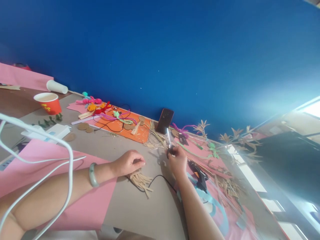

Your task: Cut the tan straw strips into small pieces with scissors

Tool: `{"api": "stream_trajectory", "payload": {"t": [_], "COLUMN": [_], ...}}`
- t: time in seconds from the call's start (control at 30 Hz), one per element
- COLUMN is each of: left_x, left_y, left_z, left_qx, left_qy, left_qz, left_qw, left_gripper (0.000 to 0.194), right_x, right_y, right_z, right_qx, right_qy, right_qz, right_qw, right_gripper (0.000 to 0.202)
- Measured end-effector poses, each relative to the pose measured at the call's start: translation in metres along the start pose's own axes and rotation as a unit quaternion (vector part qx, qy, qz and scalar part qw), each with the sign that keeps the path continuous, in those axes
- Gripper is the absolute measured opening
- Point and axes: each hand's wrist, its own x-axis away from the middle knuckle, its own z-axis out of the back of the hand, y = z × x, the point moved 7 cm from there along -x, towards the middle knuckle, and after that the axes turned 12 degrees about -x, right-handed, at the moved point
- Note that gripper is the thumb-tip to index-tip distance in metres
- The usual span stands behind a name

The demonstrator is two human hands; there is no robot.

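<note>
My left hand [131,162], a jade-coloured bangle [93,174] on its wrist, is closed low over the table. From beneath its curled fingers a tan fringed strip [140,181] spreads towards me, cut into many thin tails. The pinched end is hidden by the hand. Over to the right, my right hand [178,160] grips scissors [169,140] by their dark handles. The silvery blades point away from me towards a phone [165,120] that leans against the blue wall.
A hot glue gun [200,176] lies right of my right forearm, its black cable [162,176] crossing the table. Pipe cleaners [122,118] and wood slices [83,126] are at the back. A red paper cup [48,105] stands left. White cables [71,166] loop over pink paper [85,213].
</note>
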Motion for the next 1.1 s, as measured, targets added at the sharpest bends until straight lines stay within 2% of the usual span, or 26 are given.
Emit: {"api": "stream_trajectory", "payload": {"t": [0.1,0.2,0.37,0.57,0.67,0.87,1.1], "left_x": [-0.001,-0.002,-0.004,-0.004,-0.004,-0.004,-0.004], "left_y": [-0.013,-0.02,-0.025,-0.021,-0.021,-0.025,-0.024], "left_z": [-0.001,-0.002,-0.001,0.003,0.006,0.012,0.019], "left_qx": [0.092,0.152,0.221,0.268,0.264,0.293,0.291], "left_qy": [0.003,0.02,0.045,0.051,0.06,0.088,0.12], "left_qz": [0.082,0.114,0.121,0.145,0.152,0.138,0.134], "left_qw": [0.992,0.982,0.967,0.951,0.95,0.942,0.94], "left_gripper": [0.025,0.029,0.029,0.022,0.021,0.016,0.012], "right_x": [0.011,0.025,0.043,0.052,0.052,0.043,0.043], "right_y": [-0.008,-0.023,-0.041,-0.043,-0.046,-0.061,-0.059], "right_z": [-0.017,-0.035,-0.052,-0.061,-0.061,-0.047,-0.042], "right_qx": [-0.144,-0.225,-0.23,-0.24,-0.204,-0.019,0.111], "right_qy": [-0.075,-0.145,-0.205,-0.234,-0.245,-0.235,-0.29], "right_qz": [-0.04,-0.07,-0.074,-0.082,-0.066,0.019,0.039], "right_qw": [0.986,0.961,0.948,0.939,0.945,0.972,0.95], "right_gripper": [0.023,0.026,0.028,0.028,0.025,0.027,0.034]}}
